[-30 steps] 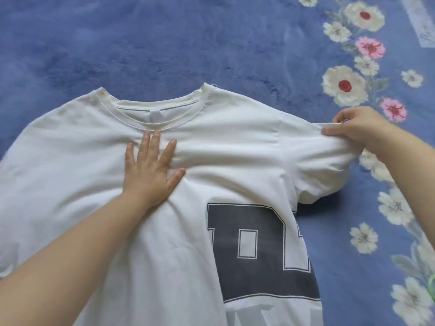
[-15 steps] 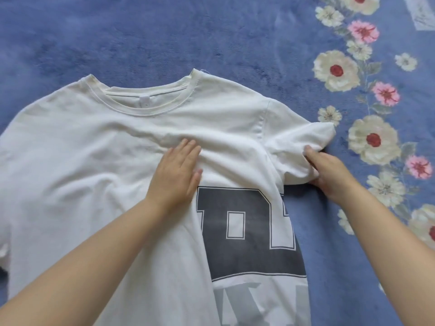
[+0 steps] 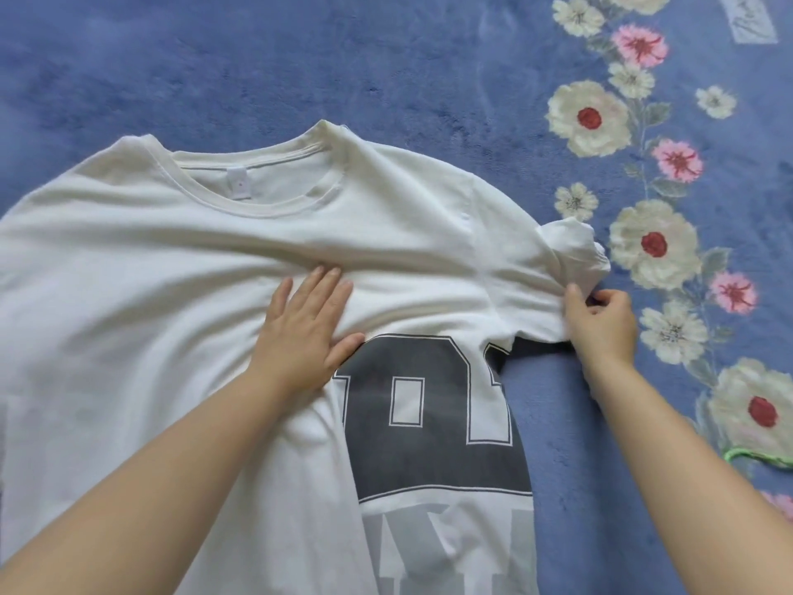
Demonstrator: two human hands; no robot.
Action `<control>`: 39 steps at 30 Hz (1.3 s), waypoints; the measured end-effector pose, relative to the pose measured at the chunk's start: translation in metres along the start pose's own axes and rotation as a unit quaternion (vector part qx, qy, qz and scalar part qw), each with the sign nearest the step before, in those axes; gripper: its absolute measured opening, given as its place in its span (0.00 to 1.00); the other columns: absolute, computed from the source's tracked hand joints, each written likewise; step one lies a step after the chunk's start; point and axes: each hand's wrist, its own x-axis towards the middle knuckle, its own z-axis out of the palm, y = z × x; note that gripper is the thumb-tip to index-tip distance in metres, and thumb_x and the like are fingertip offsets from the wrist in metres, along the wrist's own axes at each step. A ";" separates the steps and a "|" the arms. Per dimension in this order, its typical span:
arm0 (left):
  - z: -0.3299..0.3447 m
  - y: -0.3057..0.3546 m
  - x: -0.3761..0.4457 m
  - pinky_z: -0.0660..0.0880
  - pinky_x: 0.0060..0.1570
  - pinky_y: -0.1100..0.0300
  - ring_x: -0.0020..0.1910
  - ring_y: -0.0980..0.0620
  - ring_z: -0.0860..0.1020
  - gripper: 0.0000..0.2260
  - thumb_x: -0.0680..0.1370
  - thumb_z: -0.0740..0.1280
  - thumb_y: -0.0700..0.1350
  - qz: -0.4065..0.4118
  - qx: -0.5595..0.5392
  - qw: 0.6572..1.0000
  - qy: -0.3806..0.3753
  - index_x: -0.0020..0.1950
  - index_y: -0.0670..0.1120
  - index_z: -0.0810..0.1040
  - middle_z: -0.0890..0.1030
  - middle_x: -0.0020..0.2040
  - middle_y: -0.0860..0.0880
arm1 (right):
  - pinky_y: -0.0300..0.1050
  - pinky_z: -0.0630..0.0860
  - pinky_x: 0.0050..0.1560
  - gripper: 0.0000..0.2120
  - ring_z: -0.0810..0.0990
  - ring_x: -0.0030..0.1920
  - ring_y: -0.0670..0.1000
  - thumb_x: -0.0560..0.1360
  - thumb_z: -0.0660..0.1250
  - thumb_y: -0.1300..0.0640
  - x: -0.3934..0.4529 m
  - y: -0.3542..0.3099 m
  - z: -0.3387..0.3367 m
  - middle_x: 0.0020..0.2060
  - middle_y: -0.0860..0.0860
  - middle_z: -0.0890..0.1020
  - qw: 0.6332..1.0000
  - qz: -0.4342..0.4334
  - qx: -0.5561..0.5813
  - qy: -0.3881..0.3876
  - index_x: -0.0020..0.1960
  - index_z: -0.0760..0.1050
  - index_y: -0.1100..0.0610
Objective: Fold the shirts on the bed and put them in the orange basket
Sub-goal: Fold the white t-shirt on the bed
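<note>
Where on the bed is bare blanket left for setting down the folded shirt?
Bare blue blanket stretches above the white shirt's collar, and a narrower strip lies between the shirt's right edge and the right hand. The left hand and the shirt crowd the centre and left.

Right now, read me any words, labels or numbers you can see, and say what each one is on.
Shirt print: big dark block letters, partly folded under, not readable as a word.
Neck tag: too small to read.
Pale patch on the blanket: marks blurred, unreadable.
</note>
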 end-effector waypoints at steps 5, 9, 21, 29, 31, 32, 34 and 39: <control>0.008 -0.005 0.004 0.49 0.65 0.55 0.66 0.46 0.64 0.35 0.78 0.42 0.65 0.009 -0.009 1.000 0.026 0.65 0.40 0.72 0.74 0.65 0.39 | 0.43 0.68 0.43 0.20 0.73 0.45 0.51 0.70 0.68 0.41 0.024 -0.015 0.001 0.45 0.52 0.74 0.995 0.043 0.087 -0.027 0.47 0.71 0.58; 0.006 -0.003 0.004 0.60 0.57 0.53 0.60 0.43 0.75 0.27 0.75 0.53 0.58 0.005 -0.063 0.993 0.101 0.60 0.39 0.77 0.78 0.60 0.39 | 0.40 0.70 0.40 0.19 0.73 0.38 0.50 0.69 0.68 0.40 0.044 -0.034 -0.007 0.36 0.50 0.75 0.975 0.073 0.197 -0.077 0.34 0.69 0.53; -0.064 -0.037 0.100 0.64 0.59 0.46 0.63 0.37 0.69 0.21 0.79 0.56 0.51 -0.194 -0.089 0.970 0.116 0.66 0.38 0.69 0.73 0.62 0.37 | 0.36 0.70 0.40 0.14 0.73 0.37 0.46 0.76 0.58 0.64 0.055 -0.043 -0.007 0.40 0.51 0.77 0.971 0.030 0.235 0.029 0.61 0.74 0.59; -0.076 -0.024 0.148 0.68 0.47 0.60 0.53 0.46 0.75 0.13 0.78 0.61 0.50 -0.194 -0.307 0.931 0.037 0.56 0.43 0.76 0.79 0.52 0.47 | 0.57 0.56 0.66 0.21 0.64 0.67 0.65 0.72 0.56 0.56 0.035 -0.053 0.018 0.65 0.64 0.68 0.955 -0.220 -0.122 0.158 0.62 0.71 0.66; -0.083 -0.022 0.154 0.68 0.34 0.63 0.38 0.50 0.73 0.08 0.77 0.61 0.49 -0.212 -0.395 0.893 0.045 0.44 0.46 0.74 0.74 0.37 0.50 | 0.60 0.51 0.69 0.29 0.64 0.68 0.64 0.71 0.49 0.49 0.035 -0.063 0.031 0.66 0.63 0.69 0.935 -0.296 -0.175 0.089 0.63 0.71 0.64; -0.085 -0.022 0.155 0.67 0.31 0.63 0.35 0.52 0.72 0.08 0.77 0.62 0.49 -0.226 -0.430 0.874 0.040 0.41 0.46 0.73 0.72 0.36 0.51 | 0.59 0.46 0.70 0.34 0.60 0.71 0.61 0.70 0.44 0.45 0.035 -0.068 0.035 0.69 0.61 0.65 0.934 -0.294 -0.200 0.032 0.67 0.68 0.62; -0.088 -0.026 0.162 0.66 0.29 0.63 0.33 0.53 0.71 0.08 0.76 0.64 0.46 -0.246 -0.480 0.842 0.023 0.37 0.49 0.72 0.72 0.35 0.52 | 0.55 0.40 0.72 0.39 0.50 0.75 0.55 0.69 0.38 0.40 0.042 -0.067 0.044 0.75 0.56 0.56 0.929 -0.262 -0.257 -0.054 0.74 0.58 0.57; -0.086 -0.036 0.177 0.60 0.27 0.61 0.30 0.53 0.63 0.11 0.76 0.61 0.42 -0.214 -0.433 0.867 0.120 0.34 0.45 0.70 0.66 0.32 0.50 | 0.53 0.47 0.70 0.46 0.52 0.74 0.54 0.64 0.29 0.37 0.050 -0.060 0.057 0.75 0.55 0.55 0.912 -0.262 -0.312 -0.047 0.75 0.54 0.55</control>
